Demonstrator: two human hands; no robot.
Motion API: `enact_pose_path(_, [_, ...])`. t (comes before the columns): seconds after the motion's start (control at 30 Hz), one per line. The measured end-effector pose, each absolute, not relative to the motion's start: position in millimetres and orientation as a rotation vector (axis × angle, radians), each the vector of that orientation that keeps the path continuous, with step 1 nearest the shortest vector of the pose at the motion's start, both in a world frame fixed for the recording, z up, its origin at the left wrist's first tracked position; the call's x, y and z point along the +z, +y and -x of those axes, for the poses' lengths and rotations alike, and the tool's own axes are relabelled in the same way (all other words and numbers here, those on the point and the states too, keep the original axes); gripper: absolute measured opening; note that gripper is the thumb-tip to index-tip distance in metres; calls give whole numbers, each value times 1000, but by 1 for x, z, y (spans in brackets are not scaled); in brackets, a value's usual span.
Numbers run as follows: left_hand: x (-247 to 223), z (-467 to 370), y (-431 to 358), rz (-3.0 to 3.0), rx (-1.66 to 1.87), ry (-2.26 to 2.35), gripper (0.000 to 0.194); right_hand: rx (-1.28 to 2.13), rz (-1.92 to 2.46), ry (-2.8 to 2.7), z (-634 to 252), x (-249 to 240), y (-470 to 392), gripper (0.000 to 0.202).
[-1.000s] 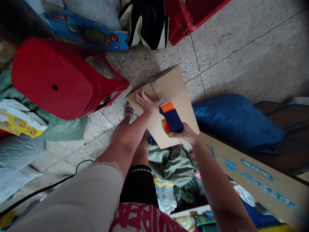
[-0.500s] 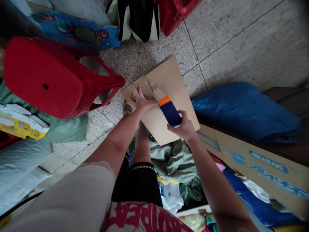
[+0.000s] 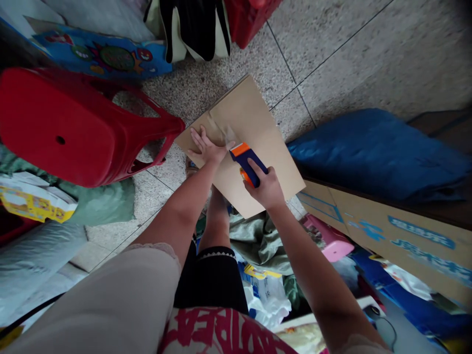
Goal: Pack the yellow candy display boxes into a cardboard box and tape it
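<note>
We have our two hands apart on the near side of a speckled floor [image 3: 332, 64]. Our left hand [image 3: 207, 151] lies spread flat on the left part of a cardboard box [image 3: 256, 125], which sits just in front of our legs. Our right hand [image 3: 267, 188] is wrapped around a blue-and-orange tape dispenser [image 3: 245, 159], held over the middle of the box, its orange end beside our left thumb. A strip of clear tape [image 3: 229, 134] shows at that end. We see a red stool [image 3: 73, 123] to the left, and a blue bag [image 3: 376, 152] to the right.
</note>
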State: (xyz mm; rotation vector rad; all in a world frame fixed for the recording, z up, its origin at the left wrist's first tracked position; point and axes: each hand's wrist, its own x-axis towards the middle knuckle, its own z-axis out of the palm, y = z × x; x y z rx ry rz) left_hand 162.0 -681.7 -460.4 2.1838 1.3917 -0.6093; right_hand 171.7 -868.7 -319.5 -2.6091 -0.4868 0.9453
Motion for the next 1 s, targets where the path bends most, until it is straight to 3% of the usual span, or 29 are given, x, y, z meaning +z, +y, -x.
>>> enact_pose_path(0.33, [-458, -160, -691, -2259, -666, 1186, 128, 948, 2620, -586, -143, -293, -953, 63])
enact_pose_path(0.6, [-457, -165, -691, -2282, -676, 1189, 125, 1046, 2608, -333, -25, -254, -1051, 54])
enact_pose_path(0.77, [-451, -166, -693, -2294, -698, 1177, 129, 1025, 2715, -373, 38, -269, -1132, 46])
enact_pose_path(1.0, [-448, -167, -694, -2331, -750, 1097, 137, 1170, 2698, -393, 83, -313, -1207, 51])
